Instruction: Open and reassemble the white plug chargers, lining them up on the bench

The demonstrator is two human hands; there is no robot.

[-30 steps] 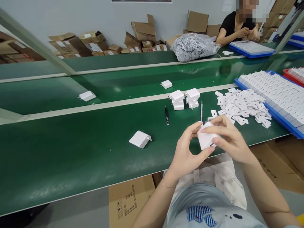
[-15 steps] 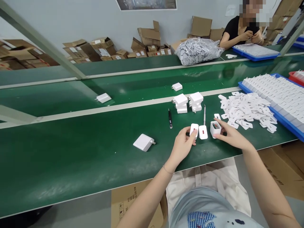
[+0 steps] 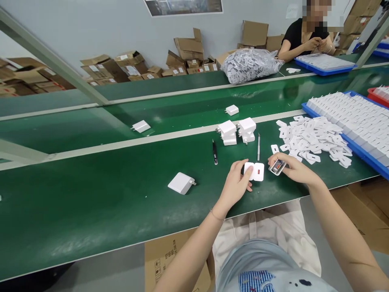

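My left hand (image 3: 236,184) grips a white charger (image 3: 248,170) between thumb and fingers, its thumb over the front face. Right beside that one stands another white charger (image 3: 258,172) with a red port facing up. In my right hand (image 3: 291,167) is an open white housing (image 3: 277,166), tilted, with inner parts showing. A thin metal-coloured tool (image 3: 258,147) lies behind the chargers, and black tweezers (image 3: 214,152) lie to the left. A loose white cover plate (image 3: 275,149) rests behind my right hand.
Stacked chargers (image 3: 227,132) stand behind the tools. A pile of white plates (image 3: 313,136) and a blue tray (image 3: 355,142) are at right. One charger (image 3: 181,183) lies at left; two lie on the sunken green strip. Across it, a person (image 3: 299,44) works near a plastic bag (image 3: 251,65).
My right hand has lifted and tilted the open housing. The charger in my left hand now sits closer against the one beside it. The two chargers on the sunken strip have shifted right.
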